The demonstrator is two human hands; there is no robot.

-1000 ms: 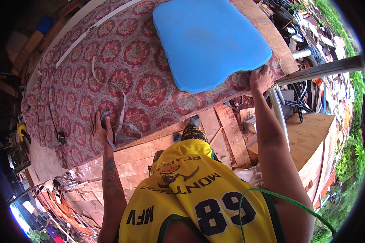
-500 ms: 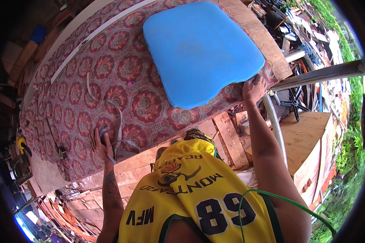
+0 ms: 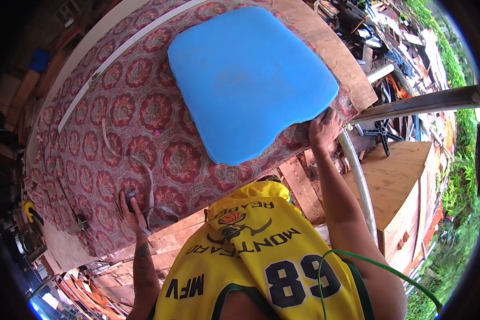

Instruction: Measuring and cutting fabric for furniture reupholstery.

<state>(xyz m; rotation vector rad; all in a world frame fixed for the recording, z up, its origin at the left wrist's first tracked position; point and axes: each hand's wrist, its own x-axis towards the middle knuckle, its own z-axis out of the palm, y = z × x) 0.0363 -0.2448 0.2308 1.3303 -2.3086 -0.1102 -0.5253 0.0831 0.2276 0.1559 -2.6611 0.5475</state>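
Observation:
A large blue foam seat pad (image 3: pixel 250 80) lies flat on red patterned fabric (image 3: pixel 178 157) spread over a wooden table. My right hand (image 3: pixel 325 128) is at the pad's near right corner, its fingers bent against the edge; the fingertips are partly hidden. At the fabric's near left edge, my left hand (image 3: pixel 133 214) is curled round a small dark grey thing (image 3: pixel 129 197) too small to name. Close by, a pale flexible tape (image 3: pixel 151 184) runs in a loose curve across the cloth and past the left wrist.
A long white strip (image 3: pixel 98 72) lies along the fabric's far left side. A small pink piece (image 3: pixel 157 133) rests on the cloth. Metal pipes (image 3: pixel 418 104) and a plywood box (image 3: pixel 392 176) stand on the right. A green cord (image 3: pixel 381 257) crosses my right upper arm.
The view has shifted a little, so the pad and fabric sit lower and more left in the picture. Both hands keep about the same places on the table.

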